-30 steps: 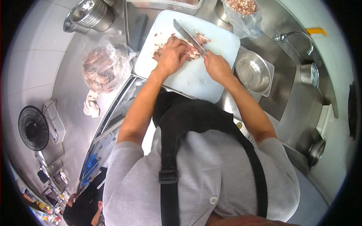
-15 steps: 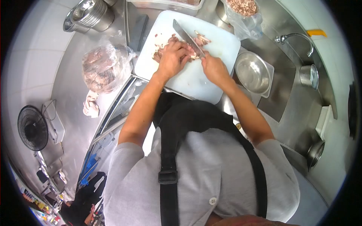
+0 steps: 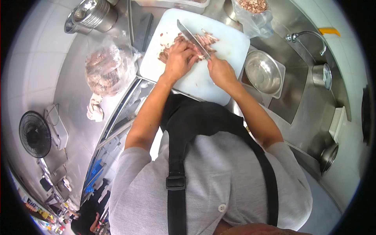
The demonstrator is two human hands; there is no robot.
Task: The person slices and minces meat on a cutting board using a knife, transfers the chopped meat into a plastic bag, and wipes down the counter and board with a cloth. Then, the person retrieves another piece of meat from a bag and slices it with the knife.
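Note:
A white cutting board (image 3: 192,84) lies in front of me with a pile of meat (image 3: 163,56) on its left half. My left hand (image 3: 180,60) presses on this meat, fingers curled over it. My right hand (image 3: 221,70) is closed around the handle of a knife (image 3: 192,38), hiding the handle. The blade slants up and left, right beside my left fingertips. Cut strips of meat (image 3: 207,40) lie on the blade's right side.
Left of the board sits a plastic bag of meat (image 3: 103,72) beside a crumpled cloth (image 3: 94,107). A metal bowl (image 3: 263,72) stands to the right, near the sink faucet (image 3: 309,36). Behind the board are a bag of chopped bits (image 3: 254,19) and a plastic tub (image 3: 176,4).
The knife and my right hand have shifted slightly left. More cut strips lie spread on the blade's right side. My left hand has hardly moved.

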